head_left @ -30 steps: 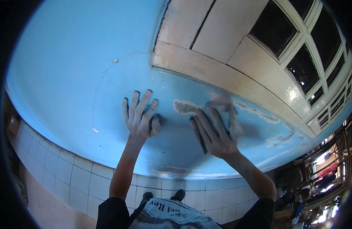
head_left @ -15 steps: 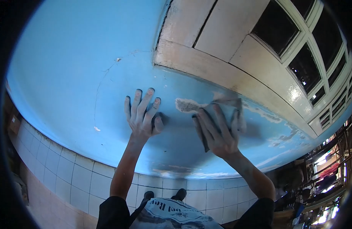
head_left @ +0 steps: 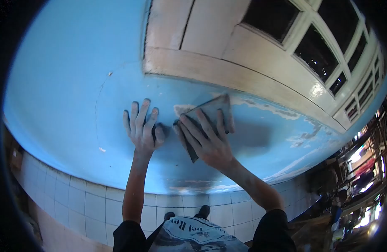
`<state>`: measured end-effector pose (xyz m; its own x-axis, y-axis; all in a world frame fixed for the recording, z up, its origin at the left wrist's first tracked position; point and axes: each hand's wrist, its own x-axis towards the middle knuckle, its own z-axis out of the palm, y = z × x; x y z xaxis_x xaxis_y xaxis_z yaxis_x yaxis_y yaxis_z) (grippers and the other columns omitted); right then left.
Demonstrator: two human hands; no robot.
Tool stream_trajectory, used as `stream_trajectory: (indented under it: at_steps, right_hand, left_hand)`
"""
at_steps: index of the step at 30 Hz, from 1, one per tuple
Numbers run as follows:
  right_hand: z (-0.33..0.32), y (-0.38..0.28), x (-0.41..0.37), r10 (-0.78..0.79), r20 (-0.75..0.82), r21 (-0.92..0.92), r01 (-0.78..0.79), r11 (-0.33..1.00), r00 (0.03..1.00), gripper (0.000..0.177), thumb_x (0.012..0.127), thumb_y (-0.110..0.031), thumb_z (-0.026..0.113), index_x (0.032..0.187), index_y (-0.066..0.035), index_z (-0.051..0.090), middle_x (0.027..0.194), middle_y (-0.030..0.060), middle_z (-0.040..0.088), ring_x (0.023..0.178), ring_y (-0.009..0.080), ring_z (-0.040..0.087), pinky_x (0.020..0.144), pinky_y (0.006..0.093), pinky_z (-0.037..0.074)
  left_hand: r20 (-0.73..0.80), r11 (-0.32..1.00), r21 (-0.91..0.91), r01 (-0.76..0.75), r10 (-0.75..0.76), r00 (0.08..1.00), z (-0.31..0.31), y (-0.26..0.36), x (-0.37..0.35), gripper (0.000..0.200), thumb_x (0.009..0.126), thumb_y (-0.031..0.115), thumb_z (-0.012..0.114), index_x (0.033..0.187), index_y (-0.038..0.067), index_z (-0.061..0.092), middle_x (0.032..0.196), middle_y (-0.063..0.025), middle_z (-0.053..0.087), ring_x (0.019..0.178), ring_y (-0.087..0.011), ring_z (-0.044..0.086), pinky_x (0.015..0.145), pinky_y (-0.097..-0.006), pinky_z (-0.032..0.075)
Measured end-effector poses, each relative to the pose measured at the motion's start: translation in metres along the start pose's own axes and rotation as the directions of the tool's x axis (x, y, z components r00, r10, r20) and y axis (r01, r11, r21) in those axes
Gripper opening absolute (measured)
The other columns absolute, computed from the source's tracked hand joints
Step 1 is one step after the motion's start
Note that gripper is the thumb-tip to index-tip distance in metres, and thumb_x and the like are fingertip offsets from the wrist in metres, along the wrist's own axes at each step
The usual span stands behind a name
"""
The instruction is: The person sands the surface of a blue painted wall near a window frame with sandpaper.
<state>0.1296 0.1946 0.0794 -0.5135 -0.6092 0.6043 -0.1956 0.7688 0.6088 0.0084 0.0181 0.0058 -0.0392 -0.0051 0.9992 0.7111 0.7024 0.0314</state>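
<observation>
Two hands (head_left: 172, 134) on blue wall (head_left: 67, 84) — one sandpaper sheet (head_left: 212, 111)

A dark grey-brown sandpaper sheet (head_left: 216, 108) lies flat against the blue wall (head_left: 67, 84), tilted with one corner up, just below the window frame (head_left: 227, 69), pinned under the right hand (head_left: 207, 145).

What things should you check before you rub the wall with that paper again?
1. Right hand flat on the sandpaper, fingers spread: ok.
2. Sandpaper lying flat against the blue wall: ok.
3. Left hand braced on the wall, beside the sheet and not under it: ok.
4. Sheet's top corner clear of the window frame: cannot tell, it is very close.
5. Grit left on the sheet: cannot tell.
</observation>
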Motion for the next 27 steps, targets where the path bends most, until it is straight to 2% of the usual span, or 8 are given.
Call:
stream_trajectory:
  at_steps: [5, 7, 10, 14, 16, 19, 23, 27]
  right_hand:
    - [-0.004, 0.033, -0.045, 0.212, -0.067, 0.092, -0.206, 0.974, 0.975, 0.042, 0.084, -0.013, 0.057, 0.126, -0.010, 0.058, 0.139, 0.0111, 0.048, 0.132, 0.0335, 0.039, 0.107, 0.0616, 0.028]
    - [-0.014, 0.043, -0.058, 0.640, -0.246, 0.321, -0.562, 0.763, 0.728, 0.044, 0.082, -0.005, 0.061, 0.126, -0.001, 0.055, 0.134, 0.0196, 0.051, 0.126, 0.0385, 0.047, 0.107, 0.0560, 0.032]
    - [0.012, 0.010, -0.069, 0.606, -0.235, 0.459, -0.463, 0.758, 0.760, 0.036, 0.088, -0.001, 0.057, 0.123, 0.003, 0.053, 0.128, 0.0290, 0.051, 0.126, 0.0442, 0.045, 0.108, 0.0551, 0.029]
    - [0.023, 0.019, -0.107, 0.559, -0.094, 0.451, -0.465, 0.762, 0.824, 0.034, 0.089, 0.001, 0.056, 0.124, 0.002, 0.052, 0.126, 0.0293, 0.052, 0.122, 0.0456, 0.048, 0.108, 0.0539, 0.029]
    - [0.016, 0.041, -0.103, 0.700, -0.358, 0.370, -0.595, 0.714, 0.617, 0.036, 0.088, 0.003, 0.058, 0.124, 0.000, 0.053, 0.123, 0.0266, 0.056, 0.120, 0.0446, 0.051, 0.109, 0.0539, 0.028]
    - [0.018, 0.034, -0.098, 0.735, -0.318, 0.435, -0.596, 0.675, 0.599, 0.031, 0.089, 0.000, 0.058, 0.120, 0.001, 0.056, 0.124, 0.0245, 0.057, 0.122, 0.0429, 0.050, 0.109, 0.0556, 0.026]
    - [-0.006, 0.034, -0.110, 0.679, -0.299, 0.274, -0.621, 0.734, 0.671, 0.032, 0.096, -0.009, 0.047, 0.125, 0.003, 0.055, 0.130, 0.0211, 0.054, 0.131, 0.0414, 0.040, 0.110, 0.0554, 0.024]
    - [-0.017, 0.064, -0.105, 0.817, -0.317, 0.268, -0.781, 0.564, 0.481, 0.035, 0.096, -0.011, 0.045, 0.128, 0.000, 0.054, 0.137, 0.0197, 0.049, 0.134, 0.0416, 0.035, 0.111, 0.0572, 0.020]
  left_hand:
    - [-0.006, 1.000, -0.001, -0.014, 0.014, 1.000, 0.001, -0.002, -0.002, 0.039, 0.097, 0.030, 0.034, 0.128, 0.011, 0.049, 0.137, -0.0201, 0.048, 0.131, -0.0419, 0.038, 0.109, -0.0597, 0.019]
    - [-0.009, 1.000, -0.009, -0.017, 0.017, 1.000, 0.000, -0.003, -0.004, 0.040, 0.097, 0.030, 0.034, 0.128, 0.011, 0.049, 0.138, -0.0205, 0.047, 0.131, -0.0424, 0.038, 0.109, -0.0600, 0.018]
    - [-0.009, 1.000, 0.009, 0.000, 0.000, 1.000, 0.001, -0.003, -0.003, 0.039, 0.097, 0.029, 0.036, 0.127, 0.009, 0.050, 0.138, -0.0218, 0.046, 0.132, -0.0435, 0.037, 0.108, -0.0610, 0.018]
    - [-0.015, 1.000, 0.003, -0.001, 0.001, 1.000, 0.001, -0.003, -0.003, 0.039, 0.096, 0.029, 0.036, 0.127, 0.009, 0.050, 0.138, -0.0224, 0.046, 0.132, -0.0435, 0.037, 0.108, -0.0610, 0.018]
    - [-0.008, 1.000, 0.022, 0.010, -0.009, 1.000, 0.002, -0.004, -0.004, 0.039, 0.096, 0.029, 0.037, 0.127, 0.009, 0.049, 0.138, -0.0226, 0.045, 0.131, -0.0436, 0.037, 0.108, -0.0611, 0.018]
    - [-0.004, 1.000, 0.018, -0.012, 0.012, 1.000, 0.000, -0.004, -0.001, 0.040, 0.095, 0.027, 0.037, 0.128, 0.008, 0.048, 0.139, -0.0228, 0.045, 0.131, -0.0443, 0.037, 0.108, -0.0614, 0.018]
    - [-0.011, 1.000, 0.005, -0.030, 0.030, 0.999, -0.001, -0.003, 0.003, 0.040, 0.095, 0.024, 0.036, 0.130, 0.008, 0.047, 0.140, -0.0231, 0.044, 0.131, -0.0451, 0.036, 0.108, -0.0616, 0.018]
    - [0.008, 1.000, 0.016, -0.015, 0.015, 1.000, -0.002, -0.001, 0.002, 0.040, 0.095, 0.023, 0.036, 0.131, 0.008, 0.046, 0.141, -0.0234, 0.042, 0.132, -0.0455, 0.034, 0.108, -0.0617, 0.018]
